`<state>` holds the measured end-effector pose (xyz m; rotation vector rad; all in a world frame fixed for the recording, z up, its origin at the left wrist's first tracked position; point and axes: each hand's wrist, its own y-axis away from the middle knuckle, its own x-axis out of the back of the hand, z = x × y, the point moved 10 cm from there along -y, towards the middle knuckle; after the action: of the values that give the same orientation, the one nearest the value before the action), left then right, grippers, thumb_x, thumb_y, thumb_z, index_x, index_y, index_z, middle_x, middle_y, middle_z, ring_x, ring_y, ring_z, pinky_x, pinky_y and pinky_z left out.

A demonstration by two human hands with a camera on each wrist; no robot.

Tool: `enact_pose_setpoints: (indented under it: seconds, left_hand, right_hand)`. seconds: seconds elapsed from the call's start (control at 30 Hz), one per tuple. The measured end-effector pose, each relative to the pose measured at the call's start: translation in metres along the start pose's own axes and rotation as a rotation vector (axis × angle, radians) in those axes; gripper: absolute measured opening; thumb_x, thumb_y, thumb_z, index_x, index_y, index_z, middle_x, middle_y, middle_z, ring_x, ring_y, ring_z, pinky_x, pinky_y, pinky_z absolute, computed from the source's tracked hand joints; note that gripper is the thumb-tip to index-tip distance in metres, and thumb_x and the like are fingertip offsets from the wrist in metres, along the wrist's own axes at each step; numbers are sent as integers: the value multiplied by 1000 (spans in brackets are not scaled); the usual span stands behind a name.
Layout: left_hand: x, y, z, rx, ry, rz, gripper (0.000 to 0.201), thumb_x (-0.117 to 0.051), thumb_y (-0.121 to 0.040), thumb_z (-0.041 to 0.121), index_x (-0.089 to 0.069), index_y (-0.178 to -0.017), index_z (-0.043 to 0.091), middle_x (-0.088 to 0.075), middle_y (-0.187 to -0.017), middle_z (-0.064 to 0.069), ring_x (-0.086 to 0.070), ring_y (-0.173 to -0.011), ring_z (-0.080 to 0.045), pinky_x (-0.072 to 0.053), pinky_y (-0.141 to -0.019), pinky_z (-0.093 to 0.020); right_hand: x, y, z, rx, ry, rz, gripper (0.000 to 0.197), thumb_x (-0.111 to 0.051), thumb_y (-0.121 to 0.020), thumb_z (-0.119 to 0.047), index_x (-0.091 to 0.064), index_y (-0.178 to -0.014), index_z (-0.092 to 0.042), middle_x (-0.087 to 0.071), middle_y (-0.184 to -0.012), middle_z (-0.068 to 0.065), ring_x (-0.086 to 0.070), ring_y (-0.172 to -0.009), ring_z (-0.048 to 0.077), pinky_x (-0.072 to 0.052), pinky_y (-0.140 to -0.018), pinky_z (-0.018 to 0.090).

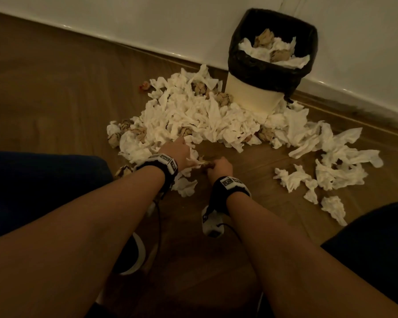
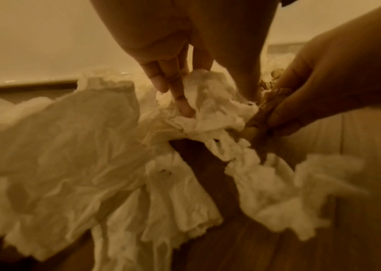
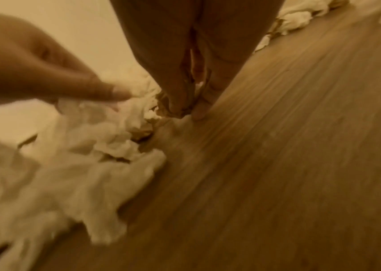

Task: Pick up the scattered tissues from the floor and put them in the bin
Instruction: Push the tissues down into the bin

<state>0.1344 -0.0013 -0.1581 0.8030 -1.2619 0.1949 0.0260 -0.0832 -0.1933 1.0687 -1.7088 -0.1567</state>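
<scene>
A bin [image 1: 251,92] with a black liner stands against the wall, with tissues inside it. A big pile of white tissues [image 1: 200,115] mixed with brown crumpled ones spreads over the floor before it. At the pile's near edge, my left hand [image 1: 186,154] pinches a white tissue [image 2: 210,110] between fingers [image 2: 178,99] and thumb. Right beside it, my right hand [image 1: 214,167] is curled round a brown crumpled tissue [image 3: 180,110], low at the floor. The two hands almost touch.
More white tissues [image 1: 331,164] lie scattered on the wooden floor [image 1: 251,157] to the right. My knees in dark cloth sit at the left [image 1: 32,180] and right [image 1: 377,249]. The white wall and skirting [image 1: 124,42] run behind the bin.
</scene>
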Motion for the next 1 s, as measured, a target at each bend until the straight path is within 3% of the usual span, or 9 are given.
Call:
enact_pose_setpoints:
  seconds: [0.1,0.17,0.23,0.37,0.53,0.63,0.77,0.93,1.0]
  left_hand:
    - [9,-3,-5,4,219,58,18,-60,-90,20,-64,-105,12,-45,-130,-12,-49,-114,-30,-41,-96,-36]
    - [12,0,-12,43,419,92,20,-64,-86,15,-61,-106,11,-50,-129,-12,-49,-118,-29,-39,-92,-31]
    - [14,6,-19,127,642,120,34,-64,-86,15,-53,-118,13,-52,-129,-11,-51,-116,-30,-41,-87,-30]
    - [20,13,-15,216,790,89,57,-56,-92,22,-32,-144,13,-36,-147,-12,-39,-130,-32,-35,-103,-36]
    - [50,25,-6,240,1236,192,39,-56,-92,12,-53,-129,0,-50,-136,-18,-46,-126,-32,-38,-104,-34]
    - [65,38,-5,273,1543,195,39,-55,-93,9,-52,-131,2,-51,-135,-18,-49,-122,-34,-41,-103,-38]
    - [92,49,7,260,1619,202,41,-41,-96,0,-40,-137,2,-44,-140,-18,-45,-127,-34,-45,-84,-27]
    - [125,61,24,223,1814,219,39,-35,-98,-2,-41,-136,-1,-45,-138,-21,-45,-124,-39,-50,-86,-38]
    - [141,67,23,258,1847,249,40,-33,-100,5,-35,-140,-2,-38,-144,-22,-40,-130,-36,-47,-89,-30]
  right_hand:
    - [6,-3,8,-25,-76,-1,30,-49,-95,-13,-60,-122,-7,-55,-127,13,-54,-115,30,-44,-87,30]
    - [8,-3,12,-38,-163,-1,29,-48,-94,-12,-62,-120,-10,-61,-121,12,-56,-110,29,-43,-81,28]
    - [13,0,11,-39,-277,-8,27,-50,-93,-13,-61,-119,-9,-61,-119,14,-57,-108,31,-44,-83,31]
    - [28,6,0,-3,-682,0,38,-43,-93,0,-47,-128,-14,-50,-130,15,-54,-100,29,-48,-82,36]
    - [59,20,-16,-36,-1153,-70,45,-31,-93,8,-53,-127,-12,-54,-122,17,-57,-103,34,-53,-70,34]
    - [80,38,-25,-53,-1384,-73,43,-27,-94,8,-48,-130,-4,-53,-92,10,-54,-80,22,-49,-65,27]
    - [111,60,-24,-85,-1518,-7,28,-33,-96,2,-60,-102,-2,-45,-76,8,-45,-66,18,-43,-61,23]
    - [155,89,-42,-9,-1630,5,20,-33,-99,-5,-53,-104,-4,-41,-66,7,-33,-54,14,-30,-50,21]
    - [174,103,-54,26,-1649,-5,18,-37,-100,-10,-54,-96,-6,-43,-69,6,-32,-51,13,-26,-48,20]
